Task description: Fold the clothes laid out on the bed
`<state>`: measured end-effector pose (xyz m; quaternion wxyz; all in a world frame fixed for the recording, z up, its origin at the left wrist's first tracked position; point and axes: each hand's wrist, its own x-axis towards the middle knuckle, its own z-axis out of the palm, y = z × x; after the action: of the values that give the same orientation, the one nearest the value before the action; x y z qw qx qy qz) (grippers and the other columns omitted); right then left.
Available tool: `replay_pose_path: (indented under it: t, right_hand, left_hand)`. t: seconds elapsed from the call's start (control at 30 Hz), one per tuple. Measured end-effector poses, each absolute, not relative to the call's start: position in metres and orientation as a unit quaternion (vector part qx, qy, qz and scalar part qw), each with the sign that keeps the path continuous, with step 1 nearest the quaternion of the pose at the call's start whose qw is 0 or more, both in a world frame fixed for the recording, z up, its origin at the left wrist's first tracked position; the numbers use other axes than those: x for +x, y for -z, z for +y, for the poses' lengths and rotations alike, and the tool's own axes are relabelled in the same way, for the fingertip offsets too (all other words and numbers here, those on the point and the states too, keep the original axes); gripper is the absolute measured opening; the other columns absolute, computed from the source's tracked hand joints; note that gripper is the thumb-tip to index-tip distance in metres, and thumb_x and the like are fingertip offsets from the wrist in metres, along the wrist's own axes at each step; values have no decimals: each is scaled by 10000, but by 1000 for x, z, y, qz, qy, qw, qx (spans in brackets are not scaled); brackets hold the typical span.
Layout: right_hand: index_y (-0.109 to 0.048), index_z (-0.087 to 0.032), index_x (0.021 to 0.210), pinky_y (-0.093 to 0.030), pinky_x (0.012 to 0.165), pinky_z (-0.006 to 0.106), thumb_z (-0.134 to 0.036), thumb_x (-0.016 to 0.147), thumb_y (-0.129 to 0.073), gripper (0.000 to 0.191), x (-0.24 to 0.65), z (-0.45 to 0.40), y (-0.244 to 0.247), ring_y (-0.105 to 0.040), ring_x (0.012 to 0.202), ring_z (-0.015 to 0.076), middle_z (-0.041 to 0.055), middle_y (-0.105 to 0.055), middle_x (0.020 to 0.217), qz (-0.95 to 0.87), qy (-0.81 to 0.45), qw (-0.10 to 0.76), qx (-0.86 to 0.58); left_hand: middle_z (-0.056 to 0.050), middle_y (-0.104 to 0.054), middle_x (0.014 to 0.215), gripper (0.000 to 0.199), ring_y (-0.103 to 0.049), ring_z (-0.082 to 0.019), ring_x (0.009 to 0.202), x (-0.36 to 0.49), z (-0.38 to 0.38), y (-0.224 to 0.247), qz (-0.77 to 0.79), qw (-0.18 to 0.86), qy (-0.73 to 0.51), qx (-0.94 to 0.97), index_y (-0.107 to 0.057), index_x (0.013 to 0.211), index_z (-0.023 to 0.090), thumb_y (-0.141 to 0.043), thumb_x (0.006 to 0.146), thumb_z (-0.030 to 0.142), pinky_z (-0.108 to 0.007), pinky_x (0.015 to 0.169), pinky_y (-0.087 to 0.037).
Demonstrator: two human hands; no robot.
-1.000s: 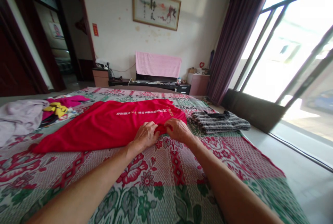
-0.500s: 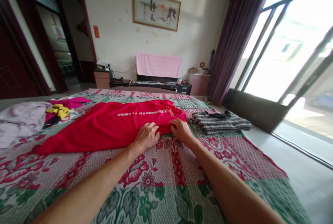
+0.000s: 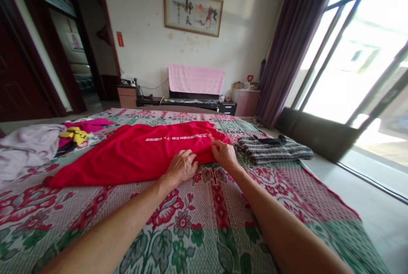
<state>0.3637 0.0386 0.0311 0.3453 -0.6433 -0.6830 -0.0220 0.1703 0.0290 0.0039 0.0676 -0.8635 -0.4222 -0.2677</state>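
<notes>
A red shirt with a line of white printing lies folded lengthwise across the patterned bedspread, its narrow end pointing left. My left hand rests at its near edge with fingers curled onto the cloth. Close to the shirt's right end, my right hand pinches the fabric between thumb and fingers. The cloth directly under both palms is hidden. Just right of my right hand lies a folded black-and-white striped knit garment, apart from the shirt.
Loose clothes are heaped at the left: a pale lilac garment, a yellow piece and a magenta one. Beyond the bed stands a low black cabinet with a pink cloth above it. Windows and a dark curtain line the right.
My right hand has shifted slightly right and farther from me along the shirt's right end. The left hand stays nearly in place. The whole view has drifted a little.
</notes>
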Motion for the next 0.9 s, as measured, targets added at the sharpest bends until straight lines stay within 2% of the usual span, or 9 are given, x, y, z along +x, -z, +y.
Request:
replay_pose_path:
  t: [0.13,0.23,0.3,0.4,0.47,0.67,0.8,0.9]
  right_hand:
    - [-650,-213,1105,-435,747,231,-206,870,-459,303,365,35,-30,-666,816,168,39,-730,917,-710,6,357,-607]
    - [-684,-197,936,-423,736,221,-206,864,-475,221,363,29,-29,-654,805,158,40,-721,876,-742,10,329,-583]
    - [-688,-182,826,-418,722,222,-253,882,-472,234,360,27,-29,-641,780,155,58,-709,832,-755,26,313,-576]
    - [-689,-179,769,-424,732,235,-325,882,-504,261,357,25,-26,-625,782,158,71,-697,813,-774,41,297,-557]
    - [-696,-187,770,-434,758,247,-308,856,-545,213,357,26,-24,-623,800,162,66,-699,821,-793,38,299,-529]
    - [-694,-201,852,-454,837,268,-193,783,-562,149,360,27,-24,-623,906,167,61,-696,968,-795,15,404,-452]
    - [-653,-185,822,-454,689,233,-122,701,-528,185,359,19,-28,-601,700,141,29,-677,789,-790,-2,404,-460]
    - [-637,-179,922,-435,620,215,-125,687,-517,270,357,14,-30,-575,610,124,5,-665,726,-783,-22,392,-482]
  left_hand:
    - [-95,-648,923,251,-587,-212,937,171,29,-3,-425,64,268,-862,-689,963,169,-467,869,241,-352,895,-439]
    - [-89,-646,938,247,-583,-210,942,171,29,-3,-435,64,265,-858,-685,970,177,-472,870,250,-350,894,-441]
    - [-86,-646,943,241,-582,-209,939,172,28,-3,-437,65,265,-857,-681,968,181,-473,870,251,-350,890,-443]
    - [-85,-648,938,238,-586,-211,938,171,28,-3,-436,66,263,-858,-675,968,180,-470,871,251,-350,891,-442]
    - [-90,-651,952,242,-591,-215,945,171,29,-3,-436,68,262,-858,-668,984,174,-469,870,252,-352,896,-444]
    - [-122,-660,1065,304,-592,-236,1030,171,31,0,-434,58,291,-851,-623,1099,133,-491,850,247,-374,947,-441]
    - [-135,-666,1065,316,-597,-247,1042,170,31,2,-422,47,315,-849,-606,1109,118,-508,835,243,-389,955,-445]
    - [-138,-663,1082,329,-596,-253,1052,169,31,3,-422,43,337,-840,-596,1120,117,-528,822,239,-394,959,-449]
